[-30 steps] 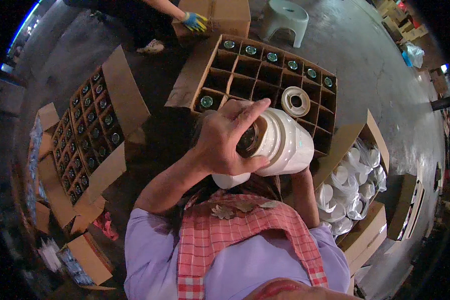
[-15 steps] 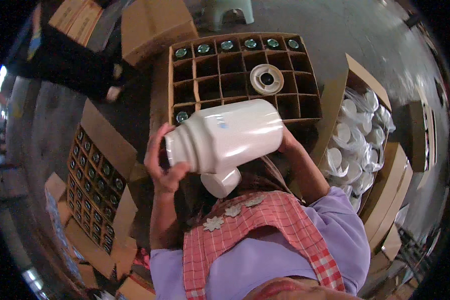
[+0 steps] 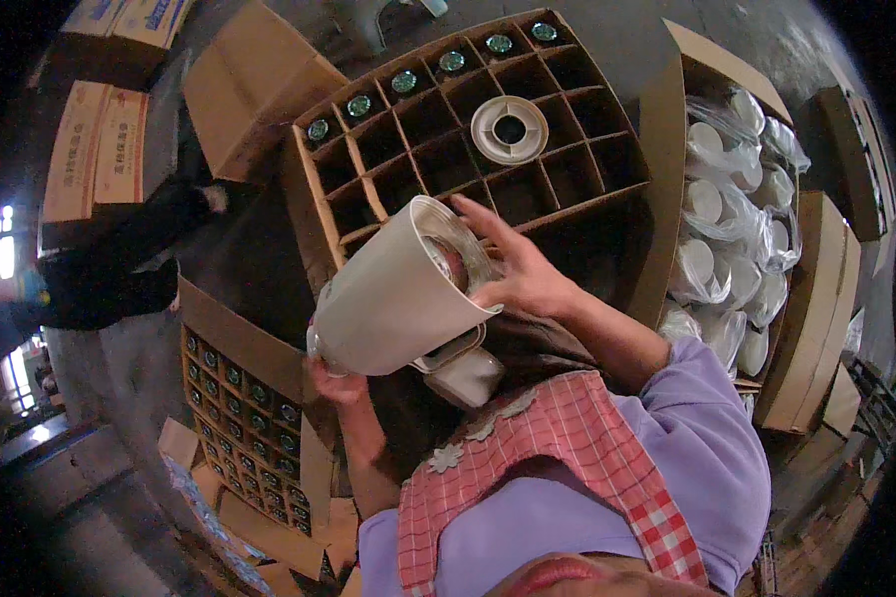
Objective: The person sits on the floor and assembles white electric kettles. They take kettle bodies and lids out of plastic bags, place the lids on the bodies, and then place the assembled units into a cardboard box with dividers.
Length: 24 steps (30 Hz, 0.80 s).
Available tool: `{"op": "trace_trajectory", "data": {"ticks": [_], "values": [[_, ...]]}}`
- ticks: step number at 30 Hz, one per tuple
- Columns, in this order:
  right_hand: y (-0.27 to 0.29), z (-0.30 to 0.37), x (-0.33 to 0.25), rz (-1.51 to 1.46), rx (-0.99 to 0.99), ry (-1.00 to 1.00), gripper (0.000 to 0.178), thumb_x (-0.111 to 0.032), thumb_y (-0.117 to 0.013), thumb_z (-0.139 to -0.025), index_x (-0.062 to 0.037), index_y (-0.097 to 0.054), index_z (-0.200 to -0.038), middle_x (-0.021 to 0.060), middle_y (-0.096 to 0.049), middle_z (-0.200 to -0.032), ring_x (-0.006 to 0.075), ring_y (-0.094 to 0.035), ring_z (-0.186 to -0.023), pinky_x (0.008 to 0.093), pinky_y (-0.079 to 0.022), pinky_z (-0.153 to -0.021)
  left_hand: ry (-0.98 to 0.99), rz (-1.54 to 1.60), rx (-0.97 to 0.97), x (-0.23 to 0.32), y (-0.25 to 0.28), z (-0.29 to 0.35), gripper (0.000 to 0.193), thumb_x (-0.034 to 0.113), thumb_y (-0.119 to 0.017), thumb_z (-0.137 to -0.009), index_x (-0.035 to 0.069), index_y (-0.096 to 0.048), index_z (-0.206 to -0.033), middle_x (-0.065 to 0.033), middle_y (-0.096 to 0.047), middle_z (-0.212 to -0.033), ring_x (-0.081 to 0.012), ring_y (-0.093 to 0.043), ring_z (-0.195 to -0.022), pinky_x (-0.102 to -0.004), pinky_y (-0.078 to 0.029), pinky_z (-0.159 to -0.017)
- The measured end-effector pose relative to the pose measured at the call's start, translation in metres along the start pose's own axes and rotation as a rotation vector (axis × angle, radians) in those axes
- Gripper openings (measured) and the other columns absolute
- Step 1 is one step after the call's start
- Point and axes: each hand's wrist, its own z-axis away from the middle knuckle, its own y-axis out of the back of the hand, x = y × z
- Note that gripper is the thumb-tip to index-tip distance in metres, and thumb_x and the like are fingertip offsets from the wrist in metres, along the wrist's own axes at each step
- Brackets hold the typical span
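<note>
A large white thermos flask casing [image 3: 383, 298] lies tilted across both hands, its open end up and to the right. My left hand [image 3: 338, 383] is closed around the narrow neck at the lower left, partly hidden by the casing. At the wide rim, my right hand [image 3: 528, 274] grips with its fingers above and thumb below. A shiny glassy piece [image 3: 468, 249] shows inside the opening beside my right fingers; how far in it reaches is hidden. The casing's handle [image 3: 450, 348] points toward my apron. Another white piece [image 3: 468, 378] is just below it.
Ahead stands a divided carton [image 3: 577, 204] with several silvery-green glass tips and a white ring [image 3: 483, 147] on its dividers. At right, a carton [image 3: 662, 199] holds bagged white parts. Another carton of glass tips [image 3: 314, 478] is at left. A person [image 3: 110, 284] is at far left.
The casing has swung round, so its open end now faces up and its neck is lower left. My right hand has come from behind its base to the rim. The view has turned.
</note>
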Motion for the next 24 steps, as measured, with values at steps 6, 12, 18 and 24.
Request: {"op": "trace_trajectory", "data": {"ticks": [6,12,18,24], "values": [[0.003,-0.024,0.002,0.252,0.016,0.063,0.102,-0.019,-0.082,-0.050,-0.0070,-0.028,-0.134,0.0173,-0.037,-0.128,0.0296,-0.037,-0.119,0.0369,-0.031,-0.100,-0.091,-0.466,0.170,0.008,0.033,0.004,0.053,0.037,-0.041,-0.087,0.003,-0.037,-0.128,-0.0171,-0.032,-0.135,-0.0310,-0.039,-0.119,-0.0455,-0.038,-0.093],[0.010,-0.027,0.002,0.126,0.010,-0.161,0.103,-0.016,-0.081,-0.049,-0.0135,-0.027,-0.136,0.0118,-0.036,-0.129,0.0273,-0.038,-0.116,0.0398,-0.033,-0.098,0.190,-0.091,-0.013,0.031,0.014,-0.014,0.053,0.036,-0.045,-0.086,0.003,-0.038,-0.127,-0.0147,-0.032,-0.136,-0.0279,-0.039,-0.119,-0.0413,-0.040,-0.092],[0.044,-0.055,0.024,0.019,-0.079,-0.074,0.085,-0.022,-0.080,-0.055,-0.0104,-0.040,-0.129,0.0108,-0.049,-0.119,0.0250,-0.045,-0.112,0.0397,-0.037,-0.094,0.151,-0.200,0.069,0.019,0.016,-0.034,0.052,0.035,-0.045,-0.086,0.003,-0.037,-0.127,-0.0144,-0.033,-0.135,-0.0278,-0.039,-0.119,-0.0415,-0.040,-0.092],[0.158,-0.104,0.109,1.624,0.225,-0.050,0.056,-0.028,-0.070,-0.068,-0.0097,-0.049,-0.117,0.0126,-0.040,-0.130,0.0308,-0.029,-0.125,0.0416,-0.025,-0.103,0.144,-0.224,0.099,0.016,0.008,-0.041,0.052,0.034,-0.046,-0.087,0.004,-0.036,-0.128,-0.0141,-0.034,-0.134,-0.0276,-0.040,-0.118,-0.0418,-0.040,-0.092]]}}
